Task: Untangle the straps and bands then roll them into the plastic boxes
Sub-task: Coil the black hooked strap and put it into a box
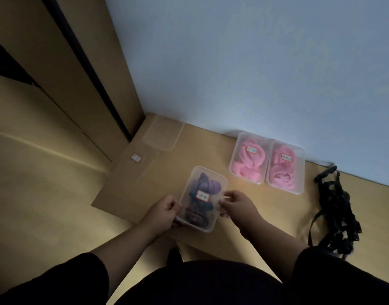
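Both hands hold one clear plastic box [203, 199] that rests on a flat sheet of cardboard [127, 186] on the wooden bench [255, 208]. The left hand [164, 213] curls its fingers around the near left edge of the box, and the right hand [236, 204] pinches the right edge with fingers and thumb. I judge that this two-sided grip keeps the box steady, either to press its lid on or to move it, but I cannot tell which one. Inside this box lie rolled purple and dark bands, so this part of the task looks done. Two more boxes [267, 164] stand side by side, touching, near the wall [255, 62], and both are filled with rolled pink bands. A spare clear lid [162, 136] lies in the corner, probably kept aside for a box not yet filled. At the right, well apart from the boxes, a pile of black straps [334, 208] waits, tangled, and I think it is the next work. Each box has a small white label with a red border, but the writing is too blurred to read.
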Motion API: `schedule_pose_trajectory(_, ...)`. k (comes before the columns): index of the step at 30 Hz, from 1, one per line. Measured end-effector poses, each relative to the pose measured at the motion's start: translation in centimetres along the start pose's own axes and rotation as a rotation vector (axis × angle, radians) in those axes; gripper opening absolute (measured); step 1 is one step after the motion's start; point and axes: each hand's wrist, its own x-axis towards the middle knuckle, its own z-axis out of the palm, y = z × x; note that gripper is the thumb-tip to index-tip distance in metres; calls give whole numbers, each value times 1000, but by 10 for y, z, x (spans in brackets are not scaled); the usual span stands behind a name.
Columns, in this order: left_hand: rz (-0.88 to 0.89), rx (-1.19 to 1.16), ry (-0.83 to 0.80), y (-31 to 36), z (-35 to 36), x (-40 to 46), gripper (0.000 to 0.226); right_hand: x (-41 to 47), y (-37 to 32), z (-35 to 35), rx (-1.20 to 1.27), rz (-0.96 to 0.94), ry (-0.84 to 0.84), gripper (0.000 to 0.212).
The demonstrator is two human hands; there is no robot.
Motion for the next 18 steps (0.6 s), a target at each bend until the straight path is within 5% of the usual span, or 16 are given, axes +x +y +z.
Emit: schedule_pose_trajectory(18, 4, -82, -75, 64, -2, 109, 19, 22, -29, 38, 214, 114, 187, 41)
